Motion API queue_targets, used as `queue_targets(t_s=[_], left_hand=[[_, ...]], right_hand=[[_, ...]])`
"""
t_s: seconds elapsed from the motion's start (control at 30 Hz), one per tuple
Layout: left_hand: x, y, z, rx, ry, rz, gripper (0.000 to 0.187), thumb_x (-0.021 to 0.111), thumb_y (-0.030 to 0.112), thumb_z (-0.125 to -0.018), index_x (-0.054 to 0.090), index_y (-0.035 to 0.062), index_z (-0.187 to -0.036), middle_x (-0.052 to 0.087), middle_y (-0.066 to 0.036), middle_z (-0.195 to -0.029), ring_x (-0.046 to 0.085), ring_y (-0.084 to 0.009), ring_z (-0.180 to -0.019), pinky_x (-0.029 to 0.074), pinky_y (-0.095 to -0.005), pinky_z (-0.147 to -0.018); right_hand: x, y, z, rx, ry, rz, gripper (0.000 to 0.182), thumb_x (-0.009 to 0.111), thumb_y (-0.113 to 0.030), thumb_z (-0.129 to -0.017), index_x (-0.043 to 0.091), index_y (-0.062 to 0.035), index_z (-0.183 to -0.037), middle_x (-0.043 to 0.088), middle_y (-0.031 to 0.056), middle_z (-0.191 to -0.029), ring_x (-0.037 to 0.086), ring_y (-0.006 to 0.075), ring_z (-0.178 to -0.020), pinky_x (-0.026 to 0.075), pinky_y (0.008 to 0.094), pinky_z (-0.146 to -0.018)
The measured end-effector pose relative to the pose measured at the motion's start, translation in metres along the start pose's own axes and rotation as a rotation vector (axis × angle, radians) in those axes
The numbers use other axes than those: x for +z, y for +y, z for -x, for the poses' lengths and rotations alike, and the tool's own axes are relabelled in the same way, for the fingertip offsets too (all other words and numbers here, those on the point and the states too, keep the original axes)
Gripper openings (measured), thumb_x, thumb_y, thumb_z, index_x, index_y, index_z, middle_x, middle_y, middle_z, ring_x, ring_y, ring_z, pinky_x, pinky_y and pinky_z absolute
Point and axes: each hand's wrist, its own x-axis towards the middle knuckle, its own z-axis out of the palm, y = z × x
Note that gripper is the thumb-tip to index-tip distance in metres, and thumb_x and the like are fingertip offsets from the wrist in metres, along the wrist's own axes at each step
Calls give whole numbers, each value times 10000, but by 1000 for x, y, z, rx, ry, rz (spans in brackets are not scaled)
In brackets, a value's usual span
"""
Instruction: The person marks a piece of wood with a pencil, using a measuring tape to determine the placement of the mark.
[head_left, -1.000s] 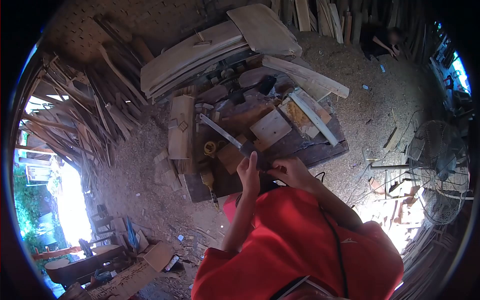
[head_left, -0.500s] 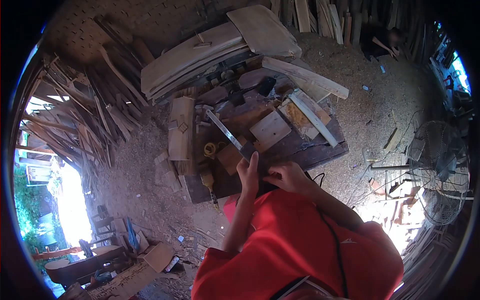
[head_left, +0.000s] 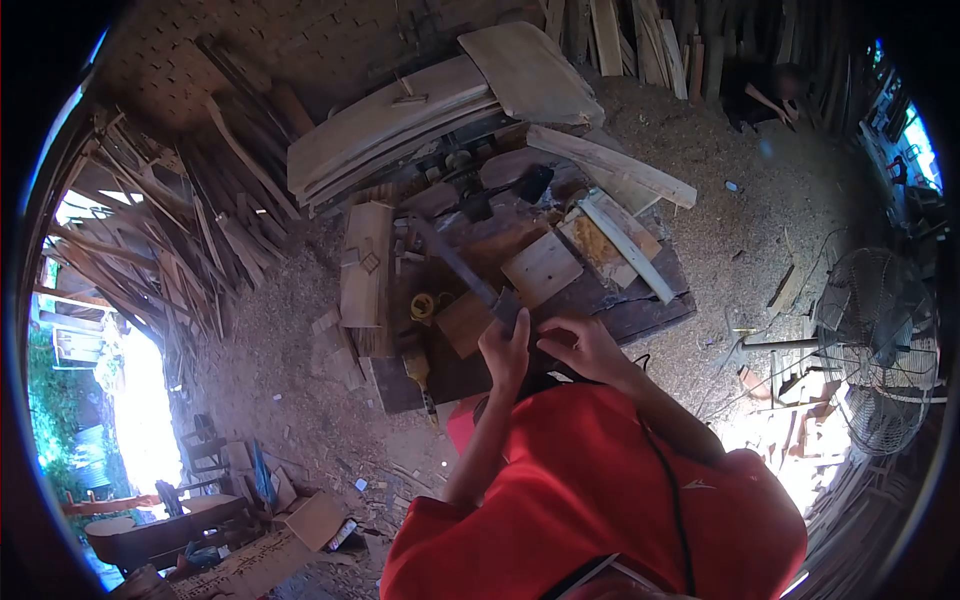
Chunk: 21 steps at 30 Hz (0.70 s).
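Note:
My left hand (head_left: 506, 348) is wrapped round the dark handle end of a long flat blade-like tool (head_left: 455, 263), which points up and left over the low dark workbench (head_left: 635, 318). Just to its right, my right hand (head_left: 580, 348) has its thumb and forefinger bent towards each other near the handle; whether it pinches anything is too small to tell. Ahead of the hands lie a reddish-brown board (head_left: 468, 322) and a pale wood block (head_left: 542, 268). A yellow tape roll (head_left: 422, 306) and a brush with a yellowish handle (head_left: 417, 368) are left of them.
Curved planks (head_left: 395, 125) are stacked behind the bench. Long boards (head_left: 610, 165) stick out at its back right. Scrap wood (head_left: 215, 220) is heaped at the left, and a wire fan (head_left: 870, 340) stands at the right. A person (head_left: 765, 98) crouches at the far right back.
The blade has tilted and its bright shine is gone. My right hand has shifted slightly up and its fingers show more. The view has moved a little.

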Motion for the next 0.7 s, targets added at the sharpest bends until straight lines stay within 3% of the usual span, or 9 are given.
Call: queue_targets(t_s=[0.13,0.23,0.3,0.33,0.43,0.63,0.7], left_hand=[[6,3,5,-126,30,132,367,730,272,-1008,679,-6,-774,596,1,-592,567,-77,-545,446,-311,-521],[6,11,12,-174,72,82,263,764,215,-983,704,-18,-877,671,-27,-707,655,-90,-674,518,-283,-618],[17,3,8,-17,202,292,207,798,156,-949,703,-21,-998,714,-46,-836,685,-98,-790,545,-276,-716],[20,-2,6,62,268,397,226,814,126,-931,702,-23,-1058,735,-55,-901,700,-102,-849,558,-273,-766],[14,-9,5,44,199,275,382,845,72,-891,668,-20,-1216,749,-64,-1064,700,-113,-981,555,-278,-891],[14,-20,6,164,211,208,415,842,72,-896,667,-34,-1257,760,-60,-1067,712,-119,-945,569,-285,-872],[17,-22,3,162,218,194,434,837,68,-899,659,-47,-1278,764,-64,-1084,716,-117,-952,580,-288,-850]], right_hand=[[7,1,1,-39,78,34,296,828,-205,-913,730,-4,-1106,774,122,-1020,774,206,-922,600,340,-774],[8,-3,1,-41,84,37,288,828,-202,-905,732,12,-1072,778,136,-976,782,237,-908,596,357,-770],[8,-6,1,-47,75,19,289,824,-205,-900,733,26,-1049,781,151,-953,789,269,-897,594,374,-769],[7,-9,1,-45,73,43,284,830,-211,-893,735,24,-1021,782,148,-939,789,273,-888,593,377,-765],[12,-4,1,61,45,29,294,834,-219,-888,735,21,-1027,782,146,-916,789,281,-889,594,383,-767],[23,10,3,88,82,17,317,822,-217,-894,726,21,-1079,779,172,-930,786,305,-898,594,400,-778],[28,15,-1,-17,145,-46,305,808,-184,-913,721,20,-1124,782,162,-945,784,256,-913,596,381,-796]])
